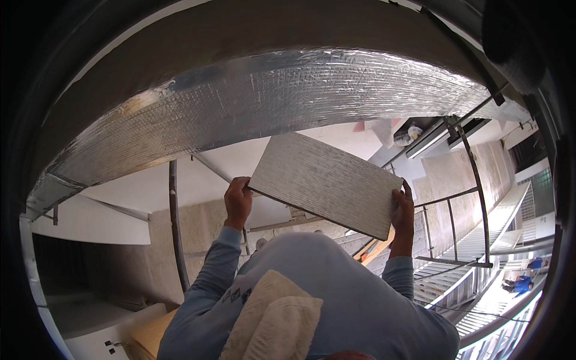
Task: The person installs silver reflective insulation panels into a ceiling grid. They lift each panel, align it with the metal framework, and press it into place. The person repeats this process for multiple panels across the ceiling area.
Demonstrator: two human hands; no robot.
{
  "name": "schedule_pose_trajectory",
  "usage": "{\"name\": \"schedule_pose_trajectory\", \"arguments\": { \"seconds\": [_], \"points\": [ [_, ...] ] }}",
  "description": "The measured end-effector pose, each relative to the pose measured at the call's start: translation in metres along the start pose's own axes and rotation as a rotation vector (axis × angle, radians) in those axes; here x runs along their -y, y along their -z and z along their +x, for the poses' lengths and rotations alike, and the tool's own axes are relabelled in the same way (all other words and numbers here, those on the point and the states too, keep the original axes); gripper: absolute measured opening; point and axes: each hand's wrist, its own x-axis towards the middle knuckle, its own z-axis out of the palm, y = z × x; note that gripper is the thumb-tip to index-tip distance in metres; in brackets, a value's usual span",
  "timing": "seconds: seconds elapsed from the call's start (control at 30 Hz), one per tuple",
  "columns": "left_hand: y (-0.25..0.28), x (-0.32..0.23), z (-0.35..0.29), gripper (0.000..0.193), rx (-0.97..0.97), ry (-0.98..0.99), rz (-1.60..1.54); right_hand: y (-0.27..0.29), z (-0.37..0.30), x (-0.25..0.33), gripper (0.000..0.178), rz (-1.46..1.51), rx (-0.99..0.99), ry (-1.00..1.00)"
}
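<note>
Held out in front of my body is a flat, rectangular grey panel [327,183] with a finely ribbed face, tilted so that its right end lies lower. My left hand [238,201] grips its left corner, and my right hand [402,207] has hold of the right edge, the thumb on the face. Just beyond the panel's far edge runs a long band covered in shiny silver foil [240,99]. I cannot tell whether the panel touches it.
An upright metal pole [174,222] rises at the left. Scaffold bars [477,192] frame the right side. Farther below there are white railings [447,294] and a person in blue [522,284]. A yellowish board [150,333] lies at the lower left.
</note>
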Motion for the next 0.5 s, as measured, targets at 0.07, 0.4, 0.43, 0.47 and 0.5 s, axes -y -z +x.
{"name": "schedule_pose_trajectory", "arguments": {
  "seconds": [0.07, 0.4, 0.43, 0.47, 0.5],
  "points": [
    [-0.001, -0.003, -0.001, 0.025, 0.044, 0.012, -0.044, 0.000, -0.001, 0.001, 0.067, -0.037, -0.033, 0.032],
    [-0.006, -0.028, -0.004, 0.057, 0.418, 0.506, -0.539, 0.004, -0.017, 0.016, 0.051, -0.129, -0.156, 0.048],
    [-0.007, -0.031, -0.005, 0.054, 0.437, 0.536, -0.591, 0.007, -0.018, 0.018, 0.049, -0.166, -0.177, 0.060],
    [-0.007, -0.034, -0.005, 0.051, 0.453, 0.578, -0.613, 0.009, -0.019, 0.019, 0.047, -0.204, -0.198, 0.072],
    [-0.007, -0.037, -0.006, 0.048, 0.466, 0.589, -0.652, 0.012, -0.019, 0.020, 0.045, -0.196, -0.204, 0.060]
  ]
}}
